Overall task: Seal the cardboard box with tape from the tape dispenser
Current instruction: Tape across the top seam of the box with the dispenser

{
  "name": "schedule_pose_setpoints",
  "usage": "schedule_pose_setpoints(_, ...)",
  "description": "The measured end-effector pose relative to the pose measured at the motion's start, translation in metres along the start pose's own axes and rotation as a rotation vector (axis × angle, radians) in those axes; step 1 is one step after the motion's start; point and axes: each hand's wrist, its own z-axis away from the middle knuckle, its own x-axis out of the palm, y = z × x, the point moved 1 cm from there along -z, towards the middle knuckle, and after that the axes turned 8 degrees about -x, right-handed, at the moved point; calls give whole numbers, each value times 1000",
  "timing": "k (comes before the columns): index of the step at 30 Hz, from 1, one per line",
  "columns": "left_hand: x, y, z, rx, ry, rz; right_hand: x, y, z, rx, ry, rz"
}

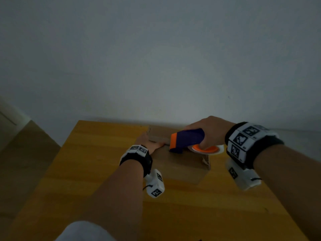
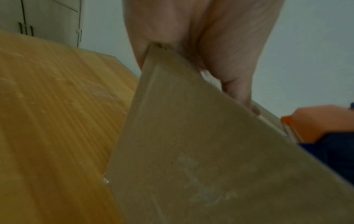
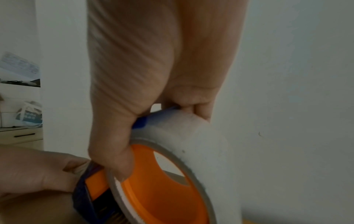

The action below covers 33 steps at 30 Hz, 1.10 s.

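A brown cardboard box [image 1: 182, 166] sits flaps down on the wooden table [image 1: 86, 171], against the far wall. My left hand [image 1: 149, 144] grips its upper left corner, thumb lying along the top; the left wrist view shows the corner [image 2: 191, 151] wedged between thumb and fingers of that hand [image 2: 201, 37]. My right hand [image 1: 208, 131] grips a blue and orange tape dispenser [image 1: 187, 138], whose front end rests on the box top beside the left thumb. Its white tape roll [image 3: 201, 136] has an orange core [image 3: 162, 189], with my right thumb [image 3: 114, 159] on the rim.
A plain white wall stands right behind the table's far edge. The table stretches toward me and to the left of the box. A pale cabinet [image 2: 47, 18] is off to the left; a drawer unit with a bag [image 3: 26, 116] shows in the right wrist view.
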Motion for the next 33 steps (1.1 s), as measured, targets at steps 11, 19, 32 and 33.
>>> schedule_pose_setpoints(11,-14,-1,17,-51,31,2,0,-6,-2,4,22,-7)
schedule_pose_setpoints(19,-28,-5,12,-65,112,-68,1,-20,-15,-16,86,-51)
schedule_pose_setpoints(32,-37,-12,0,149,282,-386,-6,-51,-42,-27,98,-21)
schedule_pose_setpoints(33,-35,-13,1,133,282,-416,-7,-49,-41,-20,88,-27)
